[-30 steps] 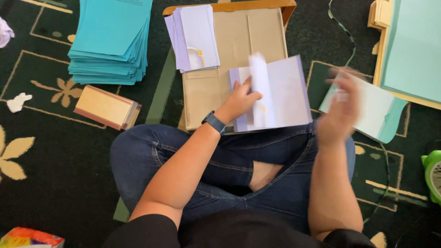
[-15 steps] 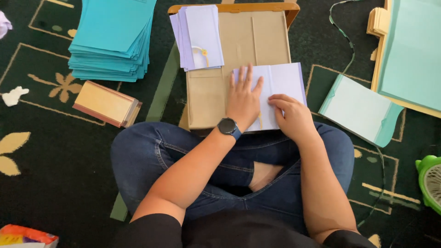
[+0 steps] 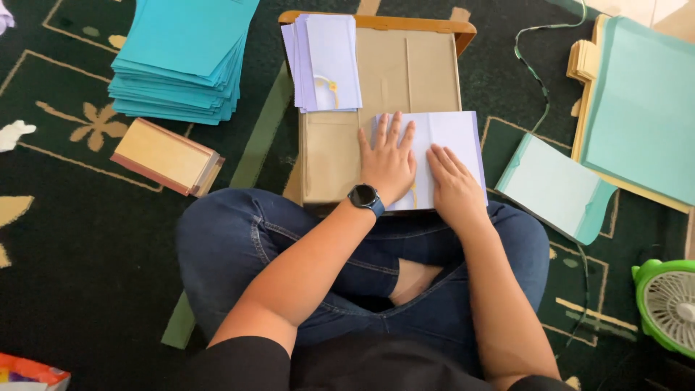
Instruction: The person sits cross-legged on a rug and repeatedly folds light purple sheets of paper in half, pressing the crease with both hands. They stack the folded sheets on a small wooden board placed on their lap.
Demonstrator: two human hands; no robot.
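Both hands flat, nothing pinched: left hand (image 3: 389, 161) and right hand (image 3: 454, 187) press the folded lavender sheet (image 3: 449, 137) onto the cardboard box (image 3: 405, 65). Paper looks light, floppy, slippery; best lifted by an edge.

A pale lilac folded paper sheet (image 3: 449, 145) lies flat (creased lengthwise) on the brown cardboard box's right half.

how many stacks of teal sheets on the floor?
3. A tall teal stack lies top left, a small stack is right of the right hand, and a large one sits at the right edge, partly cropped.
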